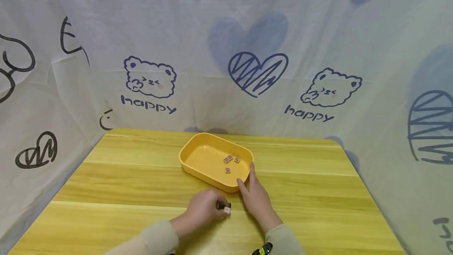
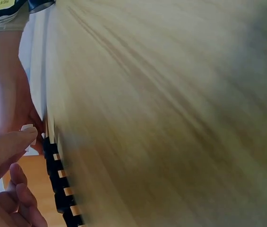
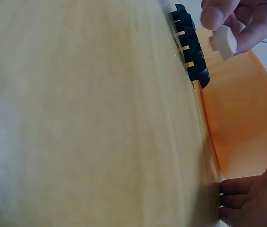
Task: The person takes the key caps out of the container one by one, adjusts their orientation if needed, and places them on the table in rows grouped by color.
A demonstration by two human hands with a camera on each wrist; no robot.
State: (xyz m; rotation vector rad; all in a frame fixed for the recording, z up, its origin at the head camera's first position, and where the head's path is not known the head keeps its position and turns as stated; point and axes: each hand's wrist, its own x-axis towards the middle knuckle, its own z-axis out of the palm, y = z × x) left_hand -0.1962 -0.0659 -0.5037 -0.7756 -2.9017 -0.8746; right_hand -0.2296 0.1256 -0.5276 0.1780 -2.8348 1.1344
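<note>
My left hand (image 1: 205,209) pinches a small pale block (image 3: 225,42) between thumb and fingers; a short stub shows on one side of the block. Just beyond it, a row of black toothed pieces (image 3: 190,47) stands on the table, mostly hidden behind the left hand in the head view. A yellow tray (image 1: 201,175) lies past the row, with several small brownish square pieces (image 1: 227,170) inside. Against the tray's near right corner rests my right hand (image 1: 258,202), its fingers fairly straight along the end wall and its thumb at the front rim.
The wood-grain table (image 1: 318,192) extends to both sides of the tray. A white cloth (image 1: 201,105) printed with hearts and bears hangs behind the table, with more cloth at its left and right sides.
</note>
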